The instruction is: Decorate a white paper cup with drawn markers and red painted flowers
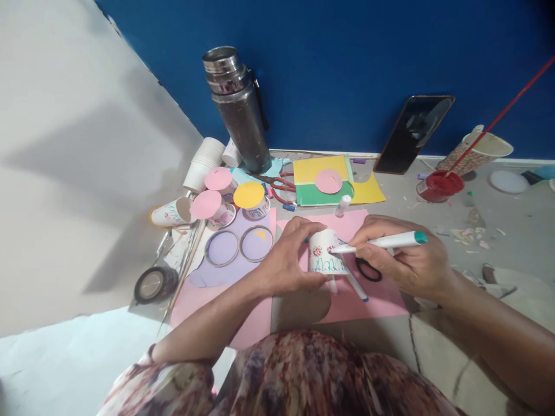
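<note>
My left hand grips a small white paper cup around its side, fingers at the top and thumb below. Red flower-like marks and green and blue lines cover part of the cup's wall. In my right hand is a white marker with a green end, its tip at or very close to the red marks. Below the cup lie a blue-ended marker and scissors with a dark handle loop, on pink paper.
Decorated cups with pink and yellow discs stand left, beside stacked white cups. Behind are a steel flask, coloured paper, a leaning phone and a red paint pot. Tape rings lie on purple paper.
</note>
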### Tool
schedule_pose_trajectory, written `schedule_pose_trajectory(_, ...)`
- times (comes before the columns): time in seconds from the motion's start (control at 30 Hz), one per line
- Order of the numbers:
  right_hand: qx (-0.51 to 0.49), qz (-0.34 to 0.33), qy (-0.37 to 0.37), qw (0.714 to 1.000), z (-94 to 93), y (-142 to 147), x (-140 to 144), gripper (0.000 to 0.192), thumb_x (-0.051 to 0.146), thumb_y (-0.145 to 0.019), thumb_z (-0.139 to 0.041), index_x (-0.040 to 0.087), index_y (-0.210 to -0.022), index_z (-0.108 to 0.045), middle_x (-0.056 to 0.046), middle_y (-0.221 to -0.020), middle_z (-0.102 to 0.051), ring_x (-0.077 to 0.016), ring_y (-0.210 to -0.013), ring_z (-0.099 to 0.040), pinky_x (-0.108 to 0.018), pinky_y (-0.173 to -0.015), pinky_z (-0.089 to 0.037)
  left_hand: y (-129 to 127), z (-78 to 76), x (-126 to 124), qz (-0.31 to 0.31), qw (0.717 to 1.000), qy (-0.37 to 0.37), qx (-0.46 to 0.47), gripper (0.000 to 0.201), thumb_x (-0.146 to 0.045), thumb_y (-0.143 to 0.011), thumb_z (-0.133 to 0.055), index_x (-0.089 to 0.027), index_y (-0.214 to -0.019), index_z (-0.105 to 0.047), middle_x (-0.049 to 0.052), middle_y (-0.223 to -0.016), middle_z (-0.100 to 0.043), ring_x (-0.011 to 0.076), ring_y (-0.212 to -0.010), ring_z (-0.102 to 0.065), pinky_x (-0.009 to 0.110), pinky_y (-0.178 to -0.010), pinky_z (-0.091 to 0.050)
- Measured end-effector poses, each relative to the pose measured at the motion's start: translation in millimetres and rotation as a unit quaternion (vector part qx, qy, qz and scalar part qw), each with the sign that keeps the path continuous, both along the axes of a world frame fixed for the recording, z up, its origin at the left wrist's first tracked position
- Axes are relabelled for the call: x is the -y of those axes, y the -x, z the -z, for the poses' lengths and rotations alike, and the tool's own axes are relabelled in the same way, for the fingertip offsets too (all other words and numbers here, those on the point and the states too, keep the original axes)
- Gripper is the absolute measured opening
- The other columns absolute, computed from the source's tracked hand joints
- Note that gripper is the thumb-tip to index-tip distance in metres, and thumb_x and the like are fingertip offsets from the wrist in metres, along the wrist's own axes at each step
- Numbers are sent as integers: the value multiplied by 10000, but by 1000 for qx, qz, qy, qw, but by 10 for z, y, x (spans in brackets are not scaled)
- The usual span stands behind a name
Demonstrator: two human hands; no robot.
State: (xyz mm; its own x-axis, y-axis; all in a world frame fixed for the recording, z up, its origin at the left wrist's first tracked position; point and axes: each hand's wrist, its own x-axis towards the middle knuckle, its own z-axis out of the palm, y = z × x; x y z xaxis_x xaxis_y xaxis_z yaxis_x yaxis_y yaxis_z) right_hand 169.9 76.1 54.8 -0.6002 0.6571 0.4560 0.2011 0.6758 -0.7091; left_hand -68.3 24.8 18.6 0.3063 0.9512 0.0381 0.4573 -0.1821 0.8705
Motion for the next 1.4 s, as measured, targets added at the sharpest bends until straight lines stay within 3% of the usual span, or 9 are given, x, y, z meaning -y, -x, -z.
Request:
schedule_pose_trajectory(0.3, -4, 4, 13, 1000, 43, -29, -7, 141, 187, -1002, -643, 240, -905, -730, 15, -666, -730, -135, -569, -666, -272, -565, -500, -4, -12, -6, 8, 1000, 0, 1, 752, -364, -681, -939, -254, -1349, -613, 95, -1323, -608, 328, -1297, -568, 502, -1147, -495)
schedule_pose_trajectory(0.5, -32, 47, -7, 998, 44, -64, -11, 118, 192, -990, -665, 237, -909, -737, 1, -705, -736, -133, -562, -654, -272, -520, -467, -5, 8, 5, -4, 1000, -13, -2, 757, -317, -687, -938, -262, -1353, -583, 94, -1364, -600, 319, -1313, -564, 490, -1135, -507)
schedule_pose_trajectory(0.83, -8, 18, -2, 1000, 22, -2, 4, 113, 210, -1003, -643, 238, -929, -724, 22, -631, -702, -141, -530, -634, -284, -538, -488, -7, 5, 3, 7, 1000, 4, -6, 757, -321, -684, -918, -280, -1361, -583, 99, -1366, -581, 346, -1336, -547, 544, -1161, -498)
schedule_pose_trajectory(1.17, -17, 14, -8, 1000, 26, -4, 0, 115, 176, -996, -646, 240, -931, -716, 55, -593, -666, -116, -506, -609, -259, -567, -489, -10, -2, -1, 12, 1000, -2, -9, 745, -293, -688, -913, -265, -1352, -578, 102, -1355, -581, 334, -1335, -542, 522, -1168, -491)
schedule_pose_trajectory(1.4, 17, 8, -21, 1000, 29, 0, -19, 151, 230, -1009, -631, 244, -885, -715, 31, -611, -677, -138, -514, -609, -289, -540, -475, -11, -9, 1, 12, 1000, 13, -8, 750, -312, -693, -910, -263, -1363, -578, 108, -1370, -571, 348, -1346, -541, 540, -1170, -485)
